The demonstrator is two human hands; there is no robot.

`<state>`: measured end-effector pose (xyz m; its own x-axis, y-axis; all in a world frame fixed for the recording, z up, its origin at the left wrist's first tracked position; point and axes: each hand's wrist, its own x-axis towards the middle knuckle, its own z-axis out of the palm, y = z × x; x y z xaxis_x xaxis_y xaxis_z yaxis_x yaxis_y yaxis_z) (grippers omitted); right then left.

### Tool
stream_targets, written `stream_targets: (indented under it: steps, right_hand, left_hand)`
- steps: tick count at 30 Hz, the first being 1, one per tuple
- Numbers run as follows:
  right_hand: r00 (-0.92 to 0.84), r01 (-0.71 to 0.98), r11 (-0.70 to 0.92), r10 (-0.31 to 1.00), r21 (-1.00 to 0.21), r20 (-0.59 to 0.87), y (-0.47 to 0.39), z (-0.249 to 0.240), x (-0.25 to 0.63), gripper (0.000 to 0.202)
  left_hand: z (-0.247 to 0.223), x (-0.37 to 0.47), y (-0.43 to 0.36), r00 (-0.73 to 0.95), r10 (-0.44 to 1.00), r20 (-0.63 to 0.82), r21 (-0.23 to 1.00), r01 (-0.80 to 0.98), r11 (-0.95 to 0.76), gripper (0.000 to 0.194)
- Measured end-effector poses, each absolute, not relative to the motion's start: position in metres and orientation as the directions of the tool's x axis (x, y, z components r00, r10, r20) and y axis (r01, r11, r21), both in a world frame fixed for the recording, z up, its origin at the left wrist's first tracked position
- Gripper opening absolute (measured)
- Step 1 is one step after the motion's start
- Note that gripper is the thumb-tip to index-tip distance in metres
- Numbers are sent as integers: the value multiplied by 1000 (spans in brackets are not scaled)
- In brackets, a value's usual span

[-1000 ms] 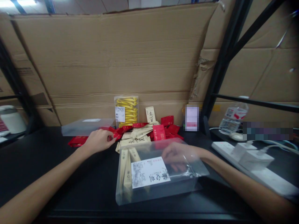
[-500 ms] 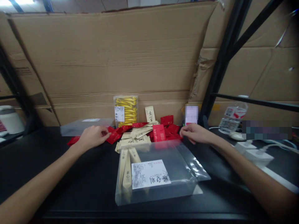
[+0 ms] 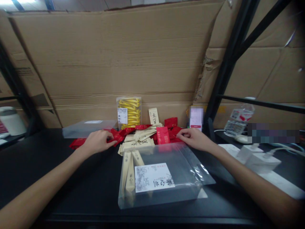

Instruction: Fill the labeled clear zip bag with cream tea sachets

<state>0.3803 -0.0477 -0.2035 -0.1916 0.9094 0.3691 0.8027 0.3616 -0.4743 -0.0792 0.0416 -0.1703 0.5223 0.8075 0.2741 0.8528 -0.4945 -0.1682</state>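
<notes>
left hand (image 3: pixel 98 141) and right hand (image 3: pixel 195 139) rest at opposite ends of a heap of red packets (image 3: pixel 163 135), fingers curled; whether either grips a packet cannot be told. cream sachets (image 3: pixel 135 145) lie between the hands. in front, a clear box (image 3: pixel 187 163) holds further cream sachets at its left end.

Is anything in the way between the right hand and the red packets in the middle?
Nothing visible is. The right hand is right beside the red packets, at the pile's right edge. The front clear box lies nearer the camera, not between them. I can't tell whether the fingertips touch a packet.
</notes>
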Motion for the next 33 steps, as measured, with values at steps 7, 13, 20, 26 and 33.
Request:
stream_targets:
  steps: [7, 13, 20, 26, 33]
  right_hand:
    - [-182, 775, 391, 890, -496, 417, -47, -207, 380, 33]
    - [-187, 787, 392, 887, -476, 422, -48, -207, 375, 35]
    - [-90, 753, 361, 884, -550, 458, -55, -198, 370, 54]
    - [-212, 616, 486, 860, -620, 464, -69, -190, 356, 41]
    - [-389, 642, 562, 825, -522, 410, -77, -193, 333, 44]
  left_hand:
    - [-178, -72, 37, 576, 736, 356, -104, 807, -581, 37]
    - [-179, -58, 25, 706, 586, 398, 24, 631, -776, 32]
    - [-169, -53, 4, 841, 486, 239, 200, 447, -872, 47]
    - [-181, -51, 7, 826, 510, 241, 276, 446, -852, 54]
    - [-170, -57, 10, 754, 549, 362, 265, 481, -836, 43]
